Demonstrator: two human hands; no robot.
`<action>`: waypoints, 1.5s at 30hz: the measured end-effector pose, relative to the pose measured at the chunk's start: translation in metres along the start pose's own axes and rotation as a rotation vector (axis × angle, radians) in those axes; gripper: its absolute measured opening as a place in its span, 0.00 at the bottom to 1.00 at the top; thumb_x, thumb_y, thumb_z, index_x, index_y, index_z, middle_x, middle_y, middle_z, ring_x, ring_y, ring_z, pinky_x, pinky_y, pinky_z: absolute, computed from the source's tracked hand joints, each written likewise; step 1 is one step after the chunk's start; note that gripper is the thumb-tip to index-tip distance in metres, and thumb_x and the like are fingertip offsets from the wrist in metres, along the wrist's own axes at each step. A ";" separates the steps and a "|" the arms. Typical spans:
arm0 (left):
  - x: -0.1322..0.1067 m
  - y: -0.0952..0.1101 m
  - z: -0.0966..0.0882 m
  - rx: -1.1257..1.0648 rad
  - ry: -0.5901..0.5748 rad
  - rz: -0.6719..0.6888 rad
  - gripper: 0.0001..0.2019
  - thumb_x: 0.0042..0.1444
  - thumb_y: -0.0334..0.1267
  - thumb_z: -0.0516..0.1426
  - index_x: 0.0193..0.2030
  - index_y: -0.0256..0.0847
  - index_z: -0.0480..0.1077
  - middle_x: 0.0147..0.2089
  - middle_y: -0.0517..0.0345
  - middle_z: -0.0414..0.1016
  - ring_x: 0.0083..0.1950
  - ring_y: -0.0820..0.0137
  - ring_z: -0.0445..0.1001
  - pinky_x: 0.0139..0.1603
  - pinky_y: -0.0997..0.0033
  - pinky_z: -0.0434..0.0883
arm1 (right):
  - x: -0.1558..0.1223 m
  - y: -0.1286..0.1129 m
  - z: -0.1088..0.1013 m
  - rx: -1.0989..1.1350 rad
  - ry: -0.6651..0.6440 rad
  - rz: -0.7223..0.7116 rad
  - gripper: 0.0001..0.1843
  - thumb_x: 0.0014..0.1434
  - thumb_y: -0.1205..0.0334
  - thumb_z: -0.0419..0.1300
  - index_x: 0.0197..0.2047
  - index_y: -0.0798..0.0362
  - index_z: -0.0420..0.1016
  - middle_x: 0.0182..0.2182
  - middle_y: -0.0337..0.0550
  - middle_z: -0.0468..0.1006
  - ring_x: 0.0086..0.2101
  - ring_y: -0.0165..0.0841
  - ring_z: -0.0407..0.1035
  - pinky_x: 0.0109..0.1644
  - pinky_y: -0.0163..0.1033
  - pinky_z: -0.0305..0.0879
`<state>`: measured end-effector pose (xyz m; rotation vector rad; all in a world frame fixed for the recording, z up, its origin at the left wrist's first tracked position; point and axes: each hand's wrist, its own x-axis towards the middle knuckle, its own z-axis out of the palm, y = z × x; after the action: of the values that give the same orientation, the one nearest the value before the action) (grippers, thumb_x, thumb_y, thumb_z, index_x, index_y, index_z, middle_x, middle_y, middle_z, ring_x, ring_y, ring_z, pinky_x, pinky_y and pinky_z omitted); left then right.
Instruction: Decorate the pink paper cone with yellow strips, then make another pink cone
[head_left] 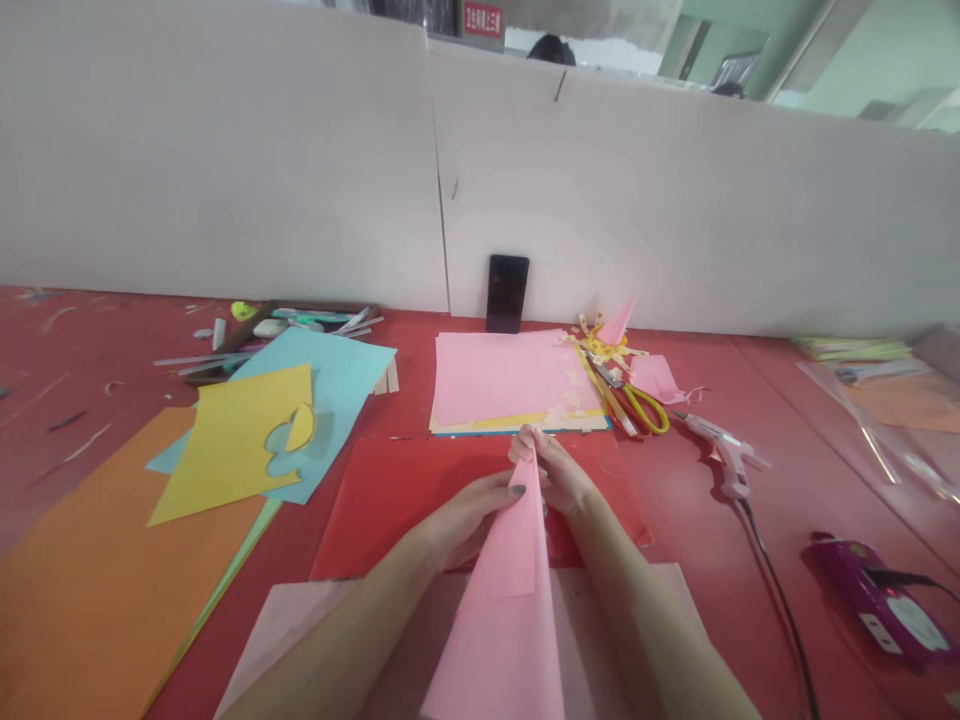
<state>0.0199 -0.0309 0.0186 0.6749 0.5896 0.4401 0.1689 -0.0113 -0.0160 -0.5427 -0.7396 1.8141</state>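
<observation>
A pink paper cone (506,590) points away from me over a red sheet (390,490). My left hand (469,515) is closed on the cone's left side near its tip. My right hand (559,475) pinches the tip from the right. Both forearms reach in from the bottom edge. Beneath them lies a pale pink sheet (285,620).
A stack of pink paper (502,375) lies ahead, with a phone (507,292) leaning on the white partition. Yellow-handled scissors (637,400) and paper scraps sit to the right, then a glue gun (724,450) and a purple device (877,600). Yellow (232,450), blue and orange (90,580) sheets lie left.
</observation>
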 end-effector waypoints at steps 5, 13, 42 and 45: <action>0.001 -0.003 0.001 -0.019 0.043 0.010 0.13 0.50 0.43 0.57 0.37 0.36 0.68 0.32 0.54 0.67 0.32 0.71 0.68 0.34 0.71 0.65 | 0.001 0.002 -0.004 -0.037 -0.002 0.013 0.15 0.52 0.51 0.59 0.27 0.54 0.63 0.21 0.31 0.61 0.14 0.18 0.40 0.13 0.24 0.42; 0.002 -0.001 0.000 -0.026 0.026 -0.004 0.14 0.48 0.44 0.58 0.37 0.37 0.65 0.32 0.55 0.66 0.32 0.67 0.71 0.32 0.67 0.67 | 0.001 0.000 0.001 -0.109 0.051 0.046 0.14 0.52 0.52 0.58 0.28 0.55 0.66 0.23 0.33 0.65 0.15 0.18 0.44 0.14 0.24 0.47; 0.004 -0.001 -0.003 -0.006 0.042 0.006 0.13 0.46 0.39 0.57 0.36 0.37 0.62 0.27 0.59 0.67 0.24 0.71 0.69 0.25 0.71 0.66 | 0.001 0.000 0.001 -0.105 0.065 0.056 0.14 0.54 0.52 0.57 0.34 0.55 0.71 0.26 0.37 0.71 0.15 0.17 0.48 0.16 0.25 0.48; 0.003 -0.002 -0.003 -0.036 -0.025 0.024 0.12 0.46 0.40 0.57 0.35 0.36 0.62 0.25 0.60 0.65 0.23 0.73 0.68 0.25 0.72 0.66 | 0.000 0.000 -0.001 -0.130 0.036 0.069 0.15 0.53 0.50 0.57 0.35 0.54 0.71 0.26 0.38 0.72 0.15 0.17 0.45 0.15 0.26 0.42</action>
<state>0.0203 -0.0295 0.0138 0.6529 0.5492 0.4625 0.1696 -0.0112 -0.0171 -0.6916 -0.8273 1.8238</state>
